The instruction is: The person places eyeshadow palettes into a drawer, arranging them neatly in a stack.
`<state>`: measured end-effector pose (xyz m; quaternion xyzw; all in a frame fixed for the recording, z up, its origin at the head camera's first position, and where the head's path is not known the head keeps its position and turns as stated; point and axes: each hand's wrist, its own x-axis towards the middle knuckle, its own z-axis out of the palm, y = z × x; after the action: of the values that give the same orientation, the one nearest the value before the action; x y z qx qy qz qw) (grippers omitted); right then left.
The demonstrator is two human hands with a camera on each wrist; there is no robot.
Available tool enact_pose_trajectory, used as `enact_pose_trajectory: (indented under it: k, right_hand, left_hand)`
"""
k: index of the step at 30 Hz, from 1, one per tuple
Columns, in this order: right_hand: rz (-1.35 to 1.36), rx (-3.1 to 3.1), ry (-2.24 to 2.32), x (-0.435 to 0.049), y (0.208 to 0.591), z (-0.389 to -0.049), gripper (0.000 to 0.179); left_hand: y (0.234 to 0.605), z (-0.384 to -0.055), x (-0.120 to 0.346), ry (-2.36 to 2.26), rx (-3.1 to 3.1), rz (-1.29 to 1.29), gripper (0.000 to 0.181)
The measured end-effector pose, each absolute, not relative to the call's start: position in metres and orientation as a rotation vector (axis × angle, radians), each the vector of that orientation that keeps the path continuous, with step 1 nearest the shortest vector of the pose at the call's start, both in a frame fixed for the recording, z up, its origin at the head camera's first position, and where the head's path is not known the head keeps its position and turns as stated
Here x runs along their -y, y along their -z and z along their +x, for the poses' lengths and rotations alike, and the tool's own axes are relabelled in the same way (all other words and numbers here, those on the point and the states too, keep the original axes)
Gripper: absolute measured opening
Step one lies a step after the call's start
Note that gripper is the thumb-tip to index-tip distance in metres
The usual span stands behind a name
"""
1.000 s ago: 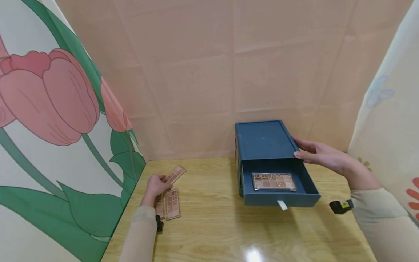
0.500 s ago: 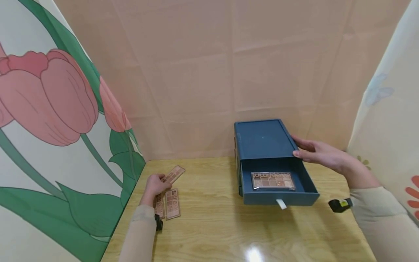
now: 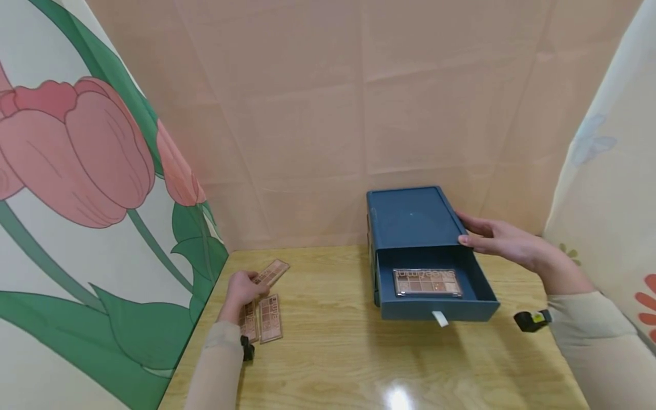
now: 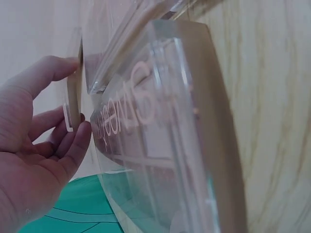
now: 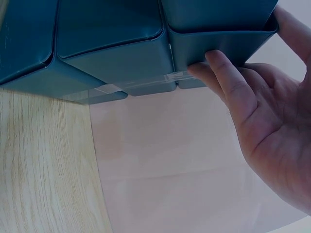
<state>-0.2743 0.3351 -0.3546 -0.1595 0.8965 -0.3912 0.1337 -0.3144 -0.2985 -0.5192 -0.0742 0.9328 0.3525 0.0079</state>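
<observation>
Over the woodgrain table [image 3: 328,353], hands [image 3: 242,289] curl: left pinching a flat rectangular palette [image 3: 273,272], right [image 3: 504,240] gripping a boxy cabinet [image 3: 416,217].

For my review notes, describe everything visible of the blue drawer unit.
The blue drawer unit looks like plastic, with a flat, rimmed top. It stands upright near the wooden table's back edge. Its top drawer is pulled partly out, a white tab at the front and a palette inside. The right wrist view shows stacked sections, with apparent clear tape along the side. The right hand touches its right side near the top.
</observation>
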Motion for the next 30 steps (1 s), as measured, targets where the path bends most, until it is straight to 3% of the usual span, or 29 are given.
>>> enact_pose_trajectory:
  k: [17,30]
  right_hand:
    - [-0.461,-2.582,1.160,-0.333,0.356,-0.276,0.084]
    - [-0.472,-2.589,1.152,-0.333,0.356,-0.277,0.084]
  left_hand:
    - [0.519,-0.309,0.297,-1.219,-2.900,-0.222,0.064]
    - [0.503,-0.303,0.285,-1.321,-2.966,-0.070,0.062]
